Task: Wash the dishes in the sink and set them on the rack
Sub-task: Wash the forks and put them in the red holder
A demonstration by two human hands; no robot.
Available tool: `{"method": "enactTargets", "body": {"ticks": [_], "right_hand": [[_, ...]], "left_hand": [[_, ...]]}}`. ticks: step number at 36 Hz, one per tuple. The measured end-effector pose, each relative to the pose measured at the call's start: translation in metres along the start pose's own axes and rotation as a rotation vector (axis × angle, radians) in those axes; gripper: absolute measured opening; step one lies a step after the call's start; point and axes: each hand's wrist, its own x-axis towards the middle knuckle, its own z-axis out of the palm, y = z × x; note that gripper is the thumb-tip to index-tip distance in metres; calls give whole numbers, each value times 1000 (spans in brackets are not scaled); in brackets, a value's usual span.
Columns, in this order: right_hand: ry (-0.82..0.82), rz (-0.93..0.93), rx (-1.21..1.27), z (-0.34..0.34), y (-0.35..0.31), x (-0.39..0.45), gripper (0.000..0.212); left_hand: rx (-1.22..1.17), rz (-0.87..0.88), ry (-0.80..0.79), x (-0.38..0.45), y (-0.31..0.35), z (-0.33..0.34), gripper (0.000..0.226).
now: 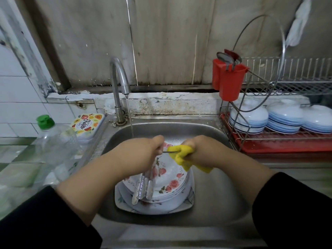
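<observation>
Over the steel sink [212, 186], my left hand [143, 151] grips a bunch of metal cutlery [143, 186] whose handles hang down toward me. My right hand [199, 151] grips a yellow cloth [181, 155] wrapped round the far end of one piece. Below them lies a stack of white plates with pink flowers [170, 178], resting on a square plate [124, 198]. Water runs from the tap [119, 81] into the sink behind my hands. The wire dish rack [260, 139] stands to the right.
Stacks of upturned white and blue bowls [283, 117] sit on the rack's lower red tray. A red cutlery holder [231, 83] with spoons hangs on the rack. At left stand a clear bottle with a green cap [52, 141] and a printed tin [88, 124].
</observation>
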Motion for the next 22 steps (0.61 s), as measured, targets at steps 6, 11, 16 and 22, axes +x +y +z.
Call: {"method": "enactTargets", "body": {"ticks": [6,11,16,22], "right_hand": [[111,83,1086,-7,20,-7,10],[362,386,1722,17,-9,7,20],[434,524,2040,42,-28,11,30],[313,578,1947,54,-42,8,34]], "left_hand": [[-859,-160,-8,-11,-5,18,17],[-1277,-349,8,-4,21,34,23],[-1325,-438,-12,2,32,42,26],[-1340,-414,-17,4,42,44,22]]}}
